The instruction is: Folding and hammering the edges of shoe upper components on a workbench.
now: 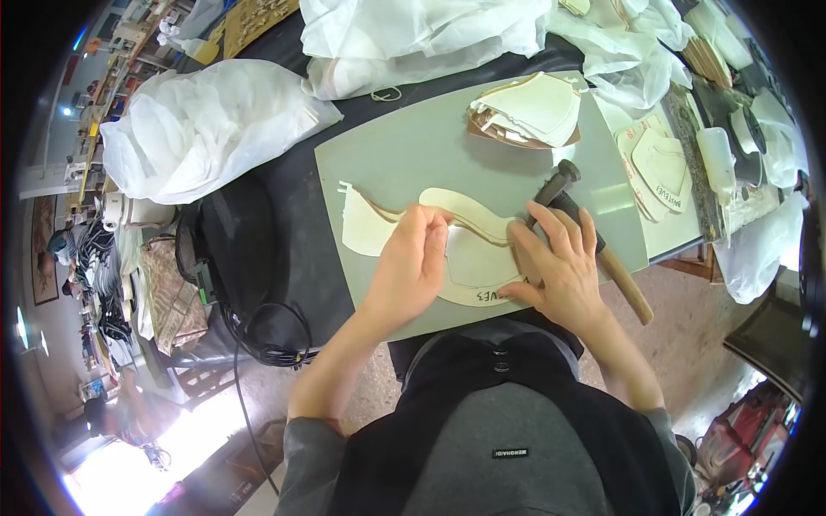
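A curved cream piece of thin sheet material, with a brown edge, lies on a grey-green board between my hands. My left hand is closed in a pinch at its brown edge; the fingertips partly hide what they grip. Spread over its right end is my right hand, fingers apart and thumb on a cream pattern piece with writing on it. Beside my left hand lies a white piece with a curved brown edge. A hammer rests by my right hand, its head pointing away from me.
A stack of cut white pieces stands at the board's far side. Flat patterns lie to the right. White plastic bags line the back and left. A black bag and coiled cable sit on the left.
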Demonstrator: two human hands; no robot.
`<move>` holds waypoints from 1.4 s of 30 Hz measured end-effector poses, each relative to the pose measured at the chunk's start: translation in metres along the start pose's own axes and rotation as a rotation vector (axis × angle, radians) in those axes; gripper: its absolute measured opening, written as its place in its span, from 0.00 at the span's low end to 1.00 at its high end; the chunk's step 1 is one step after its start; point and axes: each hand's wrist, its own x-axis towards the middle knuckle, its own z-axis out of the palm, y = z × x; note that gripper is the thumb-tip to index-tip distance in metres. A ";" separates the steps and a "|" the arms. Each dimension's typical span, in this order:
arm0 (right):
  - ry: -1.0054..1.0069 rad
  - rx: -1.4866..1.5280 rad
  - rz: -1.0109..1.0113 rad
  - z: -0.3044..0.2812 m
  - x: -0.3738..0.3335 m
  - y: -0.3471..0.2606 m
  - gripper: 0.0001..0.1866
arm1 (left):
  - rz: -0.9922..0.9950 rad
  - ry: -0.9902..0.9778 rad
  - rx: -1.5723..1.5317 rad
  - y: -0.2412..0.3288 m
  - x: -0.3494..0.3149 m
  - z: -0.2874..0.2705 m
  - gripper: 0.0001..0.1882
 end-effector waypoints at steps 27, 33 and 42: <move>0.506 0.331 -0.326 -0.016 0.069 -0.045 0.14 | 0.389 0.244 -0.200 0.049 -0.006 -0.025 0.09; 0.643 0.009 -0.495 -0.022 0.067 -0.047 0.15 | 0.407 0.218 0.084 0.058 -0.015 -0.043 0.10; 0.689 0.023 -0.528 -0.027 0.067 -0.045 0.13 | 0.639 0.140 0.249 0.063 -0.010 -0.047 0.14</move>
